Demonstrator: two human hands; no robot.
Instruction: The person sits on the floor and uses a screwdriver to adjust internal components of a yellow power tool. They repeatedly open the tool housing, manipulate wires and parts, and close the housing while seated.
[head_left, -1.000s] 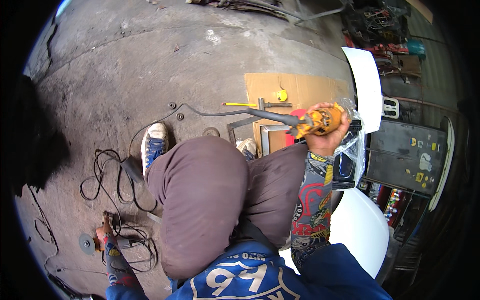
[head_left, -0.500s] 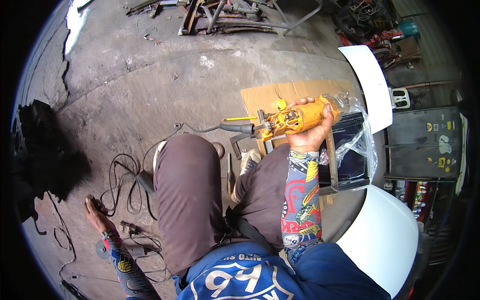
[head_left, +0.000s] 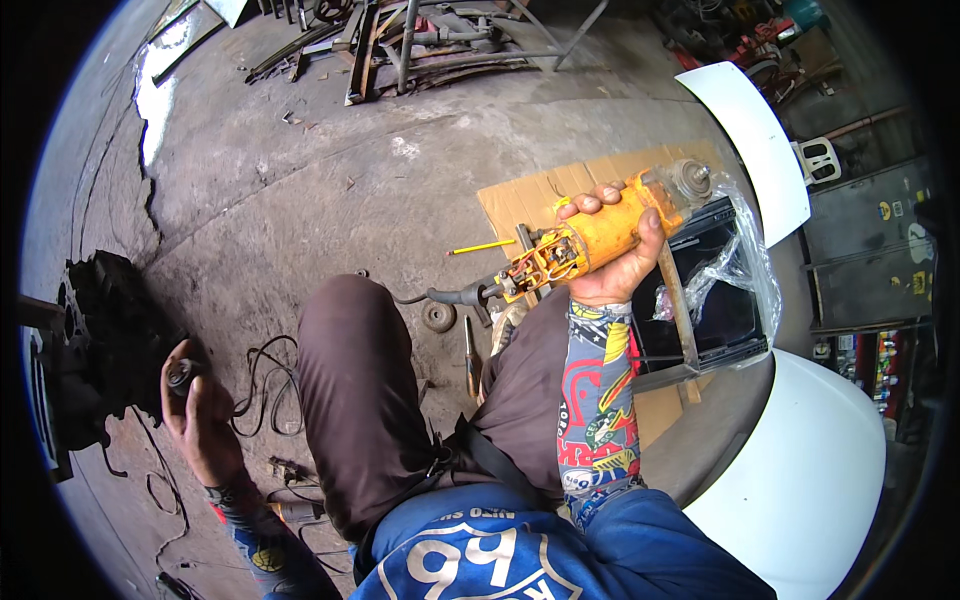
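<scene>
My right hand [head_left: 612, 262] grips a yellow angle grinder [head_left: 600, 235] held up over my knees; its rear end is open with wiring showing, and a black cord [head_left: 450, 296] trails from it. My left hand [head_left: 195, 410] is out at my left side, closed on a small dark round part [head_left: 180, 377], next to a black greasy machine block [head_left: 95, 345]. A yellow pencil [head_left: 482, 246] lies on the concrete floor by a cardboard sheet [head_left: 530, 195]. A screwdriver [head_left: 468, 350] and a round disc [head_left: 438, 317] lie on the floor between my legs.
Black cables [head_left: 262, 385] coil on the floor at left. A black box frame wrapped in clear plastic [head_left: 720, 290] stands to the right, with white panels [head_left: 750, 140] beside it and a white seat [head_left: 800, 470]. Scrap metal bars [head_left: 400, 50] are piled far ahead.
My right hand has lifted the grinder higher and turned it. My left hand has come up off the floor with the small round part, toward the black machine block. The view has tilted up.
</scene>
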